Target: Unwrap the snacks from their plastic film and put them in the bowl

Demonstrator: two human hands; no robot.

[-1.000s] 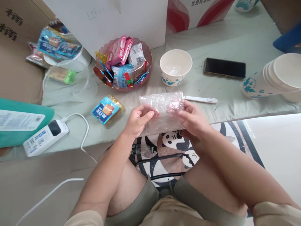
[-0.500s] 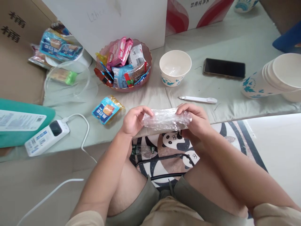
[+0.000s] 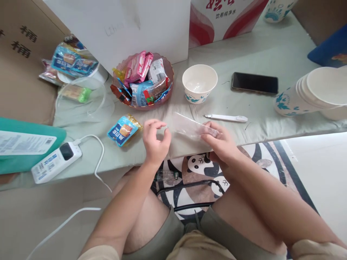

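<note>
Along the far edge of the table (image 3: 260, 47), as I see it from within the room: a white carton (image 3: 146, 32) beside a red-and-white carton (image 3: 217, 25), with a brown carton (image 3: 27, 72) at the left; the white one blocks sight of what lies behind it. At the left end of the near edge, the seated person's side, a green container (image 3: 29, 144). Towards the right end, a nested stack of paper cups (image 3: 306, 92). Just before the white carton, a pink-tinted bowl (image 3: 171, 77) heaped with wrapped snacks, among them pink packets (image 3: 135, 66). To its left, a white tub (image 3: 102, 76) bearing blue packets (image 3: 65, 59). Right of the bowl, a paper cup (image 3: 199, 94) containing crumpled clear film (image 3: 197, 86). Bowl and cup stand between the hands and the white carton. Above the table, beside its near edge: right hand (image 3: 221, 142), pinching a clear plastic sheet (image 3: 187, 126) between thumb and fingers; left hand (image 3: 156, 141), released, fingers curled, near the sheet's free end but apart from it. At left, on the near edge, a white power unit (image 3: 56, 162); right of the cup, a dark phone (image 3: 255, 83). Smallest: a blue-and-gold packet (image 3: 123, 130) beside the left hand, and a slim white knife (image 3: 227, 118) just past the sheet.
</note>
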